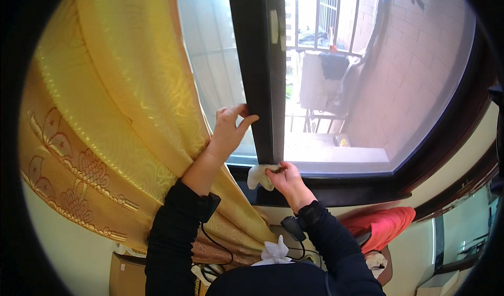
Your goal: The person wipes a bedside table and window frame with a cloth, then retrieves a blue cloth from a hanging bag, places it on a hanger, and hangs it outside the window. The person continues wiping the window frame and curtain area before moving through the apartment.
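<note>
My right hand (286, 179) pinches a crumpled white cloth (260, 176) at the foot of the dark window sash frame (256, 71), just above the black sill (330, 191). Higher up and to the left, my left hand (232, 126) rests its fingertips on the left edge of that sash frame, thumb and fingers apart, holding nothing. A pale handle (274, 26) is fixed to the sash frame above both hands. Glass lies left of the frame, and a mesh-like screen (413, 79) covers the right part.
Yellow patterned curtains (118, 91) hang at the left, touching my left forearm. Below are a cardboard box (126, 272), white tissue or cloth (275, 250), black cables (220, 243) and a red cloth (382, 225) over a chair-like object. Outside stand metal bars and a boxy unit (319, 83).
</note>
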### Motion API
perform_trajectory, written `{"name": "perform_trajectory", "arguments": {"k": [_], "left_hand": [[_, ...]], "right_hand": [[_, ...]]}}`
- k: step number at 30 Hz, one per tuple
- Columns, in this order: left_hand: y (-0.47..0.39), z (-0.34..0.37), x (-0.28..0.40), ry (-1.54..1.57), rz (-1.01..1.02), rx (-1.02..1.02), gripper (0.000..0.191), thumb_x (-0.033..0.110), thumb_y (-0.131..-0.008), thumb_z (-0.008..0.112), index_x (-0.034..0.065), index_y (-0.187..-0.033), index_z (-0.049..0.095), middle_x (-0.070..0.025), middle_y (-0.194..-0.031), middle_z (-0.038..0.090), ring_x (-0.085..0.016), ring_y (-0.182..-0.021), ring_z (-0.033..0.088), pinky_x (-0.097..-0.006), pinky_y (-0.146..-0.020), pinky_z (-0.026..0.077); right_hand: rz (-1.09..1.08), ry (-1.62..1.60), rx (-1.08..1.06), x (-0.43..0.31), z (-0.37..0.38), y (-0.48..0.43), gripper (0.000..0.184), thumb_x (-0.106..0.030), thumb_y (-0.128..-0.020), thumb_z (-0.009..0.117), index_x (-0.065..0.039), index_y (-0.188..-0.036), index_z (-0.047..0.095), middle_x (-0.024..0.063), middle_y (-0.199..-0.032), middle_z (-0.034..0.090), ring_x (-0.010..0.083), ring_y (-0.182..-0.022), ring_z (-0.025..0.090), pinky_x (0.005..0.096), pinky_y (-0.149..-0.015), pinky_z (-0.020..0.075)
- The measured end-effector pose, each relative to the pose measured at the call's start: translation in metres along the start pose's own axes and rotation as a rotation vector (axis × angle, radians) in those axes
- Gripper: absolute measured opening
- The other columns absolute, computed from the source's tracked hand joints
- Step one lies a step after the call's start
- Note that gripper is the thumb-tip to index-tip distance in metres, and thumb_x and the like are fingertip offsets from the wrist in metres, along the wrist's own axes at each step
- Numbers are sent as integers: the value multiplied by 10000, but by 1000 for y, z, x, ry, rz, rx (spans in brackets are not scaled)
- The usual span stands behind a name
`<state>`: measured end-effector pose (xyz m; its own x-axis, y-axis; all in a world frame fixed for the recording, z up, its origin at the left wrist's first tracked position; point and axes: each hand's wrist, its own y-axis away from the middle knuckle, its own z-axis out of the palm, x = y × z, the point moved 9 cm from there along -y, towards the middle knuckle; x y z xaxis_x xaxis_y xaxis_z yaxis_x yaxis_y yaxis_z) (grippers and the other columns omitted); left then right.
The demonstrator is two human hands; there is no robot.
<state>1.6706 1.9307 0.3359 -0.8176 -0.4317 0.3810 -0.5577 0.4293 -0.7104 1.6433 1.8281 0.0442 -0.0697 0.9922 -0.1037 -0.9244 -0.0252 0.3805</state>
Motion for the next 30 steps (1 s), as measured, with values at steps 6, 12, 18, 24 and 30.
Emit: {"name": "perform_trajectory", "arguments": {"k": [6, 12, 18, 24, 30], "left_hand": [[3, 2, -2, 9, -34, -40, 213, 257, -868, 654, 47, -899, 634, -79, -794, 661, -244, -799, 610, -396, -863, 365], [3, 2, -1, 4, -40, -54, 218, 271, -890, 636, 53, -901, 634, -78, -816, 667, -235, -813, 608, -399, -890, 351], [4, 2, -4, 12, -50, -45, 249, 283, -875, 662, 40, -930, 657, -87, -870, 676, -245, -859, 605, -366, -782, 447], [5, -2, -3, -14, 50, 36, 276, 302, -842, 672, 39, -914, 632, -74, -788, 652, -252, -791, 616, -378, -837, 377], [16, 3, -26, 538, -65, 72, 262, 142, -751, 705, -6, -962, 657, -193, -903, 672, -352, -891, 643, -394, -774, 488]], "right_hand": [[71, 246, 349, 21, -78, 13, 367, -109, -933, 328, -2, -1276, 407, 215, -1284, 469, 383, -1230, 450, 533, -1046, 352], [169, 578, 174, 33, -112, 48, 357, -126, -939, 318, -3, -1187, 545, 148, -1205, 594, 288, -1119, 577, 426, -988, 452], [-205, 900, -34, -30, -10, 75, 326, -238, -948, 421, -4, -1136, 551, 114, -1083, 603, 231, -979, 597, 340, -891, 475], [-1247, 1045, -452, -73, 209, 195, 347, -88, -860, 626, 6, -1181, 531, 121, -1133, 547, 214, -1037, 531, 329, -889, 421], [-2212, 1962, -447, -5, 304, 207, 574, -162, -749, 669, -142, -1304, 525, 93, -1216, 524, 295, -1123, 474, 448, -978, 338]]}}
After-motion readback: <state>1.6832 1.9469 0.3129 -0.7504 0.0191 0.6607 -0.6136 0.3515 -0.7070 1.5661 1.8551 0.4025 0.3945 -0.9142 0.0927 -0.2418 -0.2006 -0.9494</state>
